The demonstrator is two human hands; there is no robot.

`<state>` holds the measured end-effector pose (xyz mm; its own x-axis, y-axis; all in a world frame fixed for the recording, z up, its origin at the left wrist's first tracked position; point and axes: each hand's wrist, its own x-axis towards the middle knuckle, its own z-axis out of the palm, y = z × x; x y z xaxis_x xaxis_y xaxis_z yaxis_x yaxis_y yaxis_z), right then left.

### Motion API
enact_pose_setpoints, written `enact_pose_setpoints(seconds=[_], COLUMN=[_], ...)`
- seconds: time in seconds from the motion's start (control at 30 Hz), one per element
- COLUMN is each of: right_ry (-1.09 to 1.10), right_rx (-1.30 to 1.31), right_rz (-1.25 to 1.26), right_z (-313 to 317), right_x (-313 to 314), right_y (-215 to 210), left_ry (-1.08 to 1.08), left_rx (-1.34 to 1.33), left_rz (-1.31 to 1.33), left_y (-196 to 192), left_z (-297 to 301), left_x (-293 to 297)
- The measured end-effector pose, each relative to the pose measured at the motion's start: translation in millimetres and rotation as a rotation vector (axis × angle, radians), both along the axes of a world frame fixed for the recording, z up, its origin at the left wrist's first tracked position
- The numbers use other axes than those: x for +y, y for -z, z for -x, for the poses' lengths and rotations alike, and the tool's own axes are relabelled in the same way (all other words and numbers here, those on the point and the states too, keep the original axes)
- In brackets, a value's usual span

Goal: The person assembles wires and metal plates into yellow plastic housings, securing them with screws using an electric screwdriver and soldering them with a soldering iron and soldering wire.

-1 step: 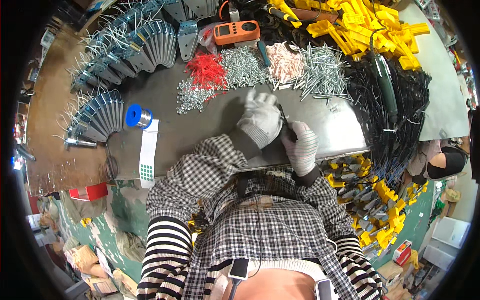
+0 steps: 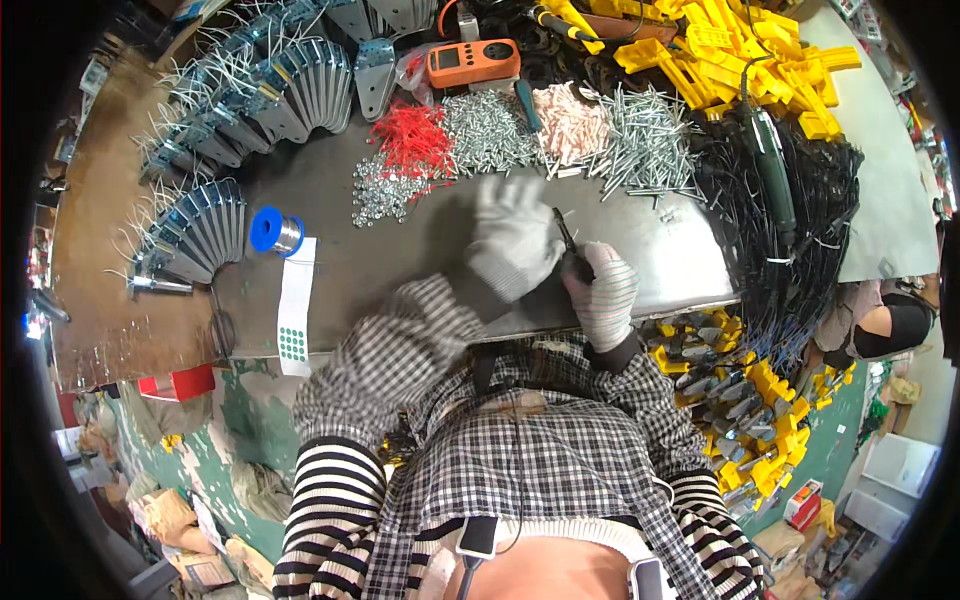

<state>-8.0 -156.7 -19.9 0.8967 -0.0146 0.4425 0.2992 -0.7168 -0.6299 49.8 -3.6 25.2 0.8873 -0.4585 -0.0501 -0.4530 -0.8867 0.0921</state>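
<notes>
My right hand [image 2: 603, 287], in a pale striped glove, is closed on a slim black plastic part [image 2: 567, 237] near the front edge of the table. The part's upper end points up and left, and its lower end is hidden in the grip. A thin pale tip shows beside the upper end. Just left of it, my gloved left hand [image 2: 512, 235] is smeared by motion. Its fingers look stretched out and nothing shows in them. Beyond the hands lie piles of red pieces [image 2: 412, 140], small clear pieces [image 2: 380, 190], short metal pins [image 2: 488, 132], pale pink pieces [image 2: 571, 122] and long screws [image 2: 646, 138].
A solder spool [image 2: 277, 232] and a strip of green stickers [image 2: 296, 320] are at the left, near rows of metal plates with wires [image 2: 200, 230]. An orange meter [image 2: 474, 63] stands at the back. Yellow parts [image 2: 740, 45], black cables [image 2: 780, 260] and a green power screwdriver [image 2: 772, 175] fill the right.
My left hand has moved a little to the left, away from the black part, so more of that part shows. My right hand has stayed in place.
</notes>
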Motion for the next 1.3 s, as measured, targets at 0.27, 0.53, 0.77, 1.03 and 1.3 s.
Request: enact_pose_setpoints(seconds=[0.27,0.53,0.77,1.03,1.3], right_ry=[-0.278,-0.276,-0.167,-0.263,-0.039], right_rx=[0.184,0.001,0.060,0.005,0.036], right_rz=[0.217,0.605,0.796,1.100,0.204], right_z=[-2,-23,-83,-115,-81], right_x=[7,10,-111,-127,-115], right_y=[-13,-33,-24,-32,-42], left_ry=[0.031,0.014,0.115,0.272,0.055], left_rx=[-0.022,-0.067,-0.045,-0.072,-0.588], left_rz=[0.403,0.727,0.650,0.448,0.050], left_y=[32,50,38,-19,11], left_z=[35,30,25,-30,-241], left_x=[64,37,40,17,-159])
